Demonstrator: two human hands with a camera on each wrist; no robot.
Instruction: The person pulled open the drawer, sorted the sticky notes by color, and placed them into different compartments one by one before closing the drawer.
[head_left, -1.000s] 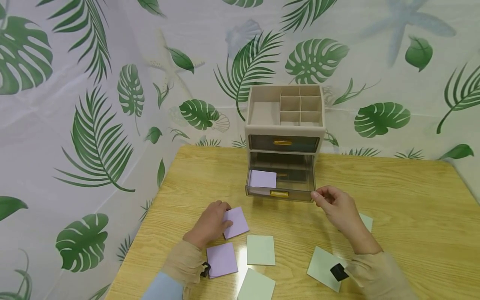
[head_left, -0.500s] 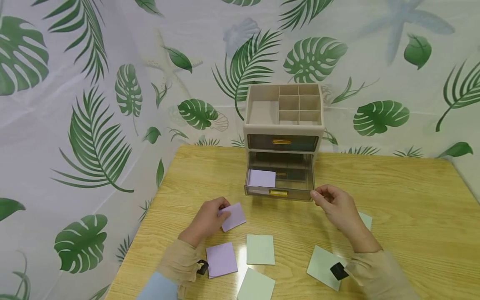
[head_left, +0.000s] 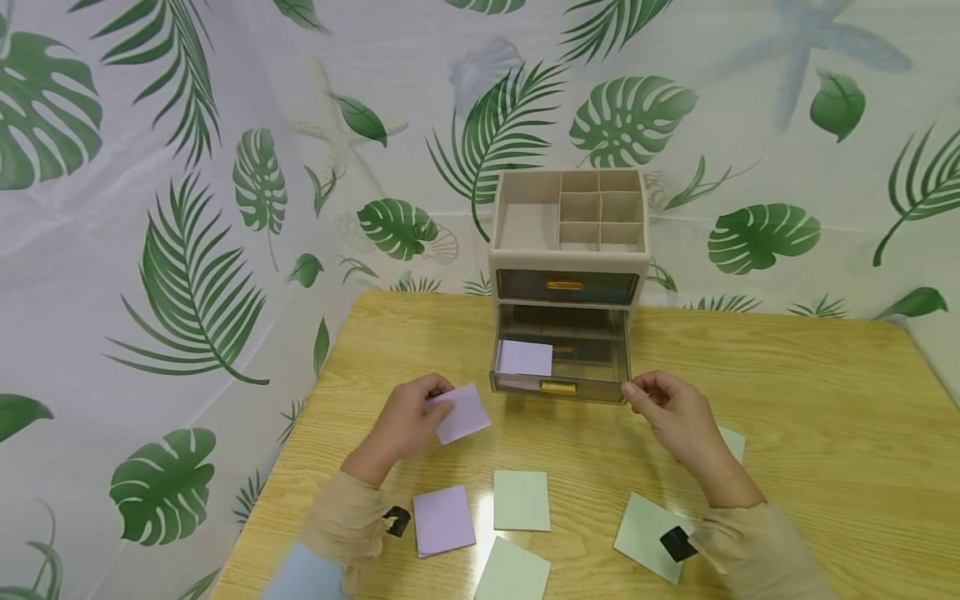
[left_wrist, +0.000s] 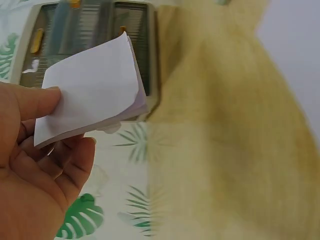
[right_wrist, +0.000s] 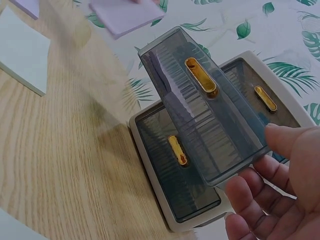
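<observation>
My left hand (head_left: 401, 425) pinches a purple sticky note pad (head_left: 462, 414) by its left edge, lifted off the table. In the left wrist view the thumb lies on top of this pad (left_wrist: 95, 92) and the fingers are curled below. A clear grey drawer (head_left: 596, 391) stands pulled out of the beige desktop organizer (head_left: 567, 262). Inside it, at the left, lies another purple pad (head_left: 525, 357). My right hand (head_left: 678, 421) holds the drawer's front right corner. In the right wrist view its thumb and index finger pinch that corner of the drawer (right_wrist: 225, 132).
On the wooden table (head_left: 825, 433) lie a purple pad (head_left: 444, 521) and several pale green pads (head_left: 521, 500), one partly behind the right wrist. The organizer's upper drawer (head_left: 525, 286) is closed. A leaf-patterned cloth (head_left: 405, 108) hangs behind the table and at the left.
My left hand has lifted the purple pad off the table and carried it slightly left and toward the organizer. My right hand and the pulled-out drawer have stayed in place.
</observation>
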